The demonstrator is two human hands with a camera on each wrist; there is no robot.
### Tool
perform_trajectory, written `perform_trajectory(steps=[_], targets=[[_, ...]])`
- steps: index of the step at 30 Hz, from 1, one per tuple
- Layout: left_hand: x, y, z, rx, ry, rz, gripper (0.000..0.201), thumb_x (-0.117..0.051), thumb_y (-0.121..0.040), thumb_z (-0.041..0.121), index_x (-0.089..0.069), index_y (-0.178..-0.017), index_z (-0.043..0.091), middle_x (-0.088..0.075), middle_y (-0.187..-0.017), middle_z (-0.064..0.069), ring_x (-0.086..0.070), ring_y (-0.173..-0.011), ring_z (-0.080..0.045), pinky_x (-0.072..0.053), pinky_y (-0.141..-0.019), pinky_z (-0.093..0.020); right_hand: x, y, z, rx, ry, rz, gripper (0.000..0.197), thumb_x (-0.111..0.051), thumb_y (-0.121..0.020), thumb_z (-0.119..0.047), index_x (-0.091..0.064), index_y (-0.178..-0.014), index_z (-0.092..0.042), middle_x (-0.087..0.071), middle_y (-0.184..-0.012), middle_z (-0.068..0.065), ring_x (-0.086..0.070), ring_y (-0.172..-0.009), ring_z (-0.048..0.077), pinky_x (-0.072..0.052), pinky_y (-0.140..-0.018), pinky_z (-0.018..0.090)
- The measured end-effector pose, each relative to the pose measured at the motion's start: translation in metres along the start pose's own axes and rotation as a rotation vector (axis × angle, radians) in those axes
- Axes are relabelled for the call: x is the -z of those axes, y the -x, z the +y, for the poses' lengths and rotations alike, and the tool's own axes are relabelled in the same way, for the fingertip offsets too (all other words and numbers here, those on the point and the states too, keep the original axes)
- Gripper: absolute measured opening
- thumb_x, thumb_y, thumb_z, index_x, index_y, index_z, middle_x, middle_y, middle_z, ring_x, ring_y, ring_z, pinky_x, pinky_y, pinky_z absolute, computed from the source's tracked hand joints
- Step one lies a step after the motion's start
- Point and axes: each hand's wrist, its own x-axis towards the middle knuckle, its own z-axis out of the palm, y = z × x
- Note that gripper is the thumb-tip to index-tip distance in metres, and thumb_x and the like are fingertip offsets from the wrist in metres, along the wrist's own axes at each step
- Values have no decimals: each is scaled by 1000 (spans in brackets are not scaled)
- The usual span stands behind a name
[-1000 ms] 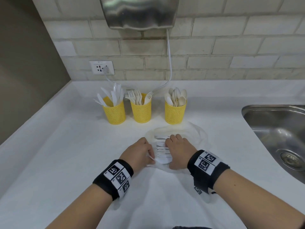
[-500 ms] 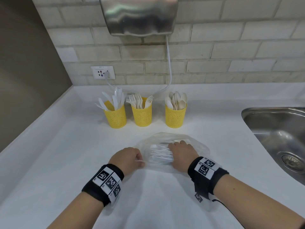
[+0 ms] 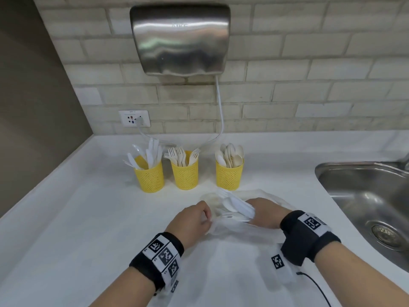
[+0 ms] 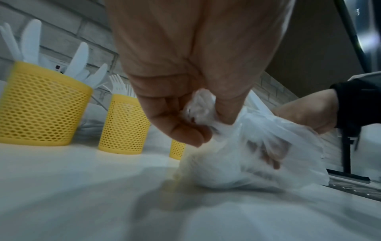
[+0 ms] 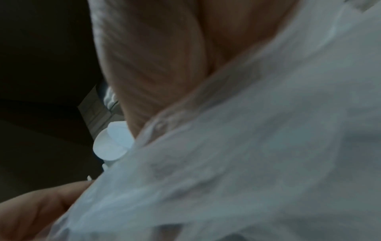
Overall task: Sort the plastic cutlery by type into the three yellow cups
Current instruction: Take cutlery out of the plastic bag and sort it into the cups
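Three yellow mesh cups stand in a row at the back: the left cup [image 3: 150, 177] holds knives, the middle cup [image 3: 184, 172] forks, the right cup [image 3: 229, 175] spoons. In front of them lies a clear plastic bag [image 3: 221, 227] with a bundle of white cutlery [image 3: 236, 206]. My left hand [image 3: 207, 214] pinches the bag's edge [image 4: 198, 110] between thumb and fingers. My right hand [image 3: 252, 212] is curled round the bundle, with bag film draped over it. A spoon bowl [image 5: 111, 145] pokes out past the film in the right wrist view.
A steel sink [image 3: 365, 196] is set into the white counter [image 3: 88, 218] at the right. A hand dryer [image 3: 180, 39] hangs on the brick wall, and its cord runs behind the cups to a socket [image 3: 134, 118]. A dark wall closes the left side.
The bundle, which lay flat across the counter, is now raised and points toward the cups. My left hand has closed onto the bag's edge. The head view has tilted up.
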Motion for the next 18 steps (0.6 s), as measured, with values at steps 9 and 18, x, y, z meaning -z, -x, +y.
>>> perform_trajectory(steps=[9,18], targets=[[1,-1,6,-84,-43,-69,30,-49,-94,40,-51,-124,43,-47,-97,8,-54,-88,-13,-45,-84,-30,-4,-5,12,-104,56,98,43,-73,-76,-44,-53,-106,-20,-60,-105,-5,-54,-93,16,-40,-78,27],[-14,1,-7,-69,-171,-28,22,-65,-84,45,-66,-98,28,-34,-109,12,-37,-111,-9,-38,-84,-23,10,6,14,-34,-309,162,30,-76,-77,-25,-59,-101,-20,-67,-90,-1,-61,-73,9,-44,-62,15]])
